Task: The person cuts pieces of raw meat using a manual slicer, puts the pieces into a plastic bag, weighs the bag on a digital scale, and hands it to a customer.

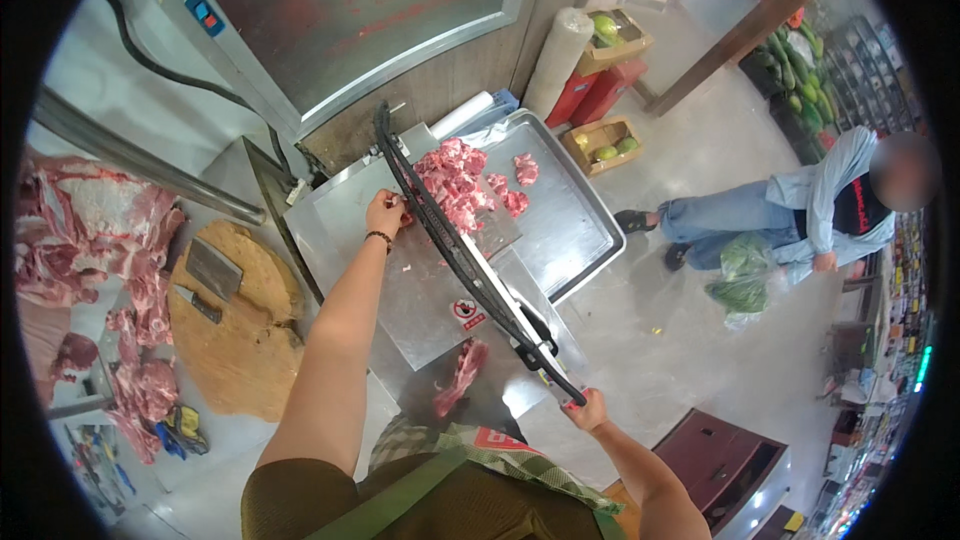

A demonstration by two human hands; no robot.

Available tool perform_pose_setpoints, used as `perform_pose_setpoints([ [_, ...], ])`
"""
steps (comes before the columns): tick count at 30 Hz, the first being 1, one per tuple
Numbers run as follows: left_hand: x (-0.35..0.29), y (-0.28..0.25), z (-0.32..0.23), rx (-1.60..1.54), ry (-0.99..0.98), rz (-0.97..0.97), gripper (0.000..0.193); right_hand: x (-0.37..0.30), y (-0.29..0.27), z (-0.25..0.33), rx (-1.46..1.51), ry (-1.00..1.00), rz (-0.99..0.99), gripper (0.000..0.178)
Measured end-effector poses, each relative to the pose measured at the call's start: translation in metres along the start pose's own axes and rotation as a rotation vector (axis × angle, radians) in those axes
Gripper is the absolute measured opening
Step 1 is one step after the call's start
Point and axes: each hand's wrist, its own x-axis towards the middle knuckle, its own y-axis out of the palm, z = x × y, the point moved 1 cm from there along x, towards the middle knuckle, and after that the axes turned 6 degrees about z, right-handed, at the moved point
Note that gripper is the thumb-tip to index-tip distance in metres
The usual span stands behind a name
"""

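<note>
A long lever cutter [455, 255] with a black arm lies slantwise across a metal worktop [345, 215]. My right hand [585, 410] is closed around the handle at its near end. Left of the blade, the fingers of my left hand [385, 214] are closed on a small piece of meat [405, 219], mostly covered by the fingers. Just beyond the blade rises a pile of chopped meat [453, 180], with a few loose chunks [525, 169] on a metal tray [583, 240]. A longer strip of meat [462, 377] lies near my body, at the worktop's near side.
On the left, a round wooden chopping block [235, 360] bears a cleaver [213, 270] and a small knife [198, 305]. Large meat cuts [85, 230] lie farther left. A person [780, 205] with a green bag stands at right. Boxes of fruit [600, 145] stand behind the tray.
</note>
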Motion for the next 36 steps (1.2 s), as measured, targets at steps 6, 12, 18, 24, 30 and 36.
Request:
perform_pose_setpoints([
  [6, -0.027, 0.005, 0.02, -0.335, -0.201, -0.14, 0.01, 0.016, 0.024, -0.029, -0.012, 0.008, 0.003, 0.032],
  [12, -0.101, 0.009, -0.097, -0.7, -0.419, -0.183, 0.013, 0.012, 0.028, -0.031, 0.055, 0.013, -0.07, 0.03],
  [18, -0.075, 0.014, -0.194, 0.039, 0.163, -0.089, 0.029, 0.004, 0.01, -0.02, -0.064, 0.039, 0.035, 0.03],
  [24, 0.004, 0.059, -0.17, 0.476, 0.234, 0.109, 0.039, -0.006, -0.012, 0.004, -0.156, -0.024, 0.04, 0.031],
  [30, -0.089, 0.033, -0.201, 0.3, 0.367, -0.148, 0.034, -0.023, -0.043, 0.055, -0.026, 0.134, 0.046, 0.034],
  [36, -0.329, 0.03, -0.095, 0.178, -0.098, 0.174, 0.026, -0.027, -0.056, 0.077, 0.13, 0.197, 0.09, 0.032],
])
